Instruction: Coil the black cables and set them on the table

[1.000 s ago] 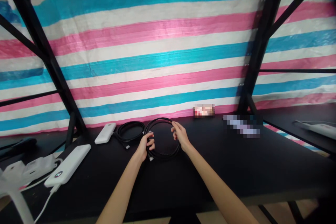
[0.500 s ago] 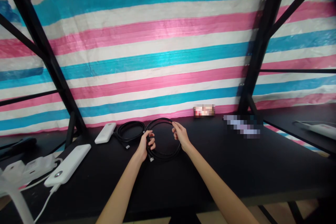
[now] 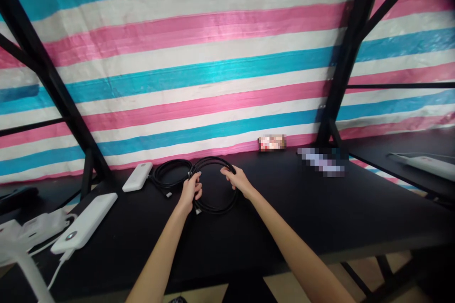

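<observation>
A black cable (image 3: 217,210) is wound into a round coil between my two hands, low over the black table; whether it rests on the top is unclear. On the coil's left side, my left hand (image 3: 191,193) is closed around the strands, thumb uppermost. A metal-tipped plug (image 3: 198,211) pokes out just below those fingers. At the upper right of the loop, my right hand (image 3: 239,181) has its fingers bent round the cable, thumb and forefinger pointing inward. Behind my left hand lies another coiled black cable (image 3: 173,185), its plug (image 3: 168,194) toward me.
Left of the coils are a small white power bank (image 3: 137,177) and a larger one (image 3: 87,221) with a white lead. White chargers (image 3: 42,228) sit at far left. Two blurred items, a small box (image 3: 272,143) and a long packet (image 3: 322,162), lie at the back right. Black frame posts (image 3: 329,104) flank the table.
The view has shifted, so everything sits a little further left. My right hand's fingers have moved inward over the coil's upper right; my left hand keeps its hold.
</observation>
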Available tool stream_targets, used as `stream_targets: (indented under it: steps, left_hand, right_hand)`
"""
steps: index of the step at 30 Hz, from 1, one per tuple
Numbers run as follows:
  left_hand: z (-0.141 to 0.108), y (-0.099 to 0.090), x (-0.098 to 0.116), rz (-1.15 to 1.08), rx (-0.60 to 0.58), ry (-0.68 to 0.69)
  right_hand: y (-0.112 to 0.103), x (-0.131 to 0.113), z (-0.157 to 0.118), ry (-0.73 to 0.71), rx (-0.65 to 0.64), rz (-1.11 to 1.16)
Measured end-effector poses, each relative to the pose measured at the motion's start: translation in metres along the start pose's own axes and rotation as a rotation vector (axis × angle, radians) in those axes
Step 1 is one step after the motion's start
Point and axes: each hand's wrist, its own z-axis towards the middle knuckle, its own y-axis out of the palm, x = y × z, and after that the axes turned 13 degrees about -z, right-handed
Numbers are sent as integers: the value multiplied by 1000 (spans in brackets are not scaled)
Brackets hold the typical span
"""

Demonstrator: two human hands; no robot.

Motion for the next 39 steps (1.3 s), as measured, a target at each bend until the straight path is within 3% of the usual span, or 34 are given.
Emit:
stream_targets:
  steps: [10, 15, 25, 34, 39]
  left_hand:
    - [-1, -2, 8, -152, -135, -284]
    - [-1, -2, 9, -209, -204, -306]
    - [2, -2, 15, -386, -334, -335]
    - [-1, 1, 13, -314, -399, -327]
    - [-1, 0, 13, -411, -381, -275]
  right_hand:
    - [-2, -9, -4, -61, 6, 102]
    - [-4, -11, -3, -48, -16, 180]
    - [-17, -21, -5, 154, -136, 511]
    - [-20, -16, -1, 134, -231, 498]
    - [-17, -17, -2, 145, -240, 479]
